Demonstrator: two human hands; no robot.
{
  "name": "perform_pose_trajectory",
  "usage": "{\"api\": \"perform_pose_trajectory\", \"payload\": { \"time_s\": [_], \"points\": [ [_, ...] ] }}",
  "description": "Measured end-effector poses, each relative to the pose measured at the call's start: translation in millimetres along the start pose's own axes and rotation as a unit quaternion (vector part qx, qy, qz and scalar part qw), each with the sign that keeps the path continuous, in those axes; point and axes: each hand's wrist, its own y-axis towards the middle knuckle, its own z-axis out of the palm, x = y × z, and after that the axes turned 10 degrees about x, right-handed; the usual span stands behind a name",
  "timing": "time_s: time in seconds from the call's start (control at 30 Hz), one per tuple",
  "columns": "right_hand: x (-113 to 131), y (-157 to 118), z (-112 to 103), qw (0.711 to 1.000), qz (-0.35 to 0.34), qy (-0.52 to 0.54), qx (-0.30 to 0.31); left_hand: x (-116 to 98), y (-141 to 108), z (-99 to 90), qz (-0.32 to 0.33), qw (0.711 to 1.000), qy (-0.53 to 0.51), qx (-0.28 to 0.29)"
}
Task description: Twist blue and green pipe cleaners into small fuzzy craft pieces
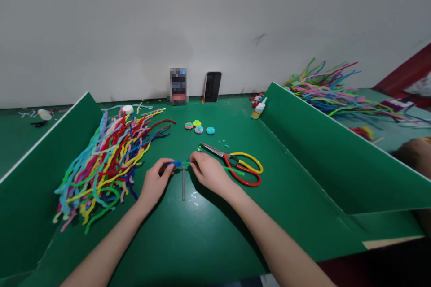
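Between the thumb and fingers of my left hand (158, 177) is one end of a blue pipe cleaner piece (175, 163). My right hand (207, 170) pinches a green pipe cleaner (235, 170) where it meets the blue; its loose tail sticks out to the right, over the scissors. My right fingers hide part of that join. Just below, a thin grey rod (183, 184) lies on the green table. Scissors (235, 161) with one yellow and one red handle rest to the right of my right hand, blades pointing up and left.
A heap of colourful pipe cleaners (111, 152) spreads at left. Several small fuzzy discs (199, 129) lie ahead, before two phones (213, 87) against the white wall. A glue bottle (258, 109) stands by the right green divider (323, 161). Beyond it are more pipe cleaners (326, 89) and another person's hand (412, 157).
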Motion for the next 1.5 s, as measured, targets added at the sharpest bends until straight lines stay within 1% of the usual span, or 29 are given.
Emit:
{"api": "perform_pose_trajectory", "payload": {
  "time_s": [0.23,0.4,0.5,0.73,0.87,1.0,1.2,1.4,1.5],
  "points": [
    [1.3,0.9,3.8,0.999,-0.029,0.014,0.008,-0.6,-0.1,0.0,0.005,0.999,0.026,0.032],
    [6.0,0.2,4.7,0.999,-0.030,0.022,0.024,-2.1,-1.3,0.2,0.013,0.996,0.067,0.060],
    [6.4,0.1,5.0,0.999,-0.029,0.031,0.028,-3.1,-1.9,0.6,0.017,0.994,0.084,0.066],
    [2.8,-0.7,8.2,0.997,-0.035,0.062,0.015,-1.8,-1.3,0.8,0.009,0.996,0.071,0.058],
    [3.0,-1.8,8.8,0.994,-0.069,0.081,0.018,-2.3,-2.7,0.5,0.017,0.994,0.065,0.085],
    [3.9,-2.0,8.8,0.995,-0.075,0.063,0.029,-4.9,-4.7,1.6,0.024,0.992,0.065,0.109],
    [3.0,-1.2,8.3,0.996,-0.066,0.058,0.033,-6.5,-4.5,2.4,0.004,0.993,0.075,0.095],
    [-2.2,-0.9,2.8,0.995,-0.046,0.071,0.044,-5.0,-3.8,2.6,0.013,0.997,0.032,0.063],
    [-4.8,-1.0,0.5,0.995,-0.039,0.071,0.053,-3.7,-3.3,1.7,0.006,0.998,0.036,0.055]
  ]
}}
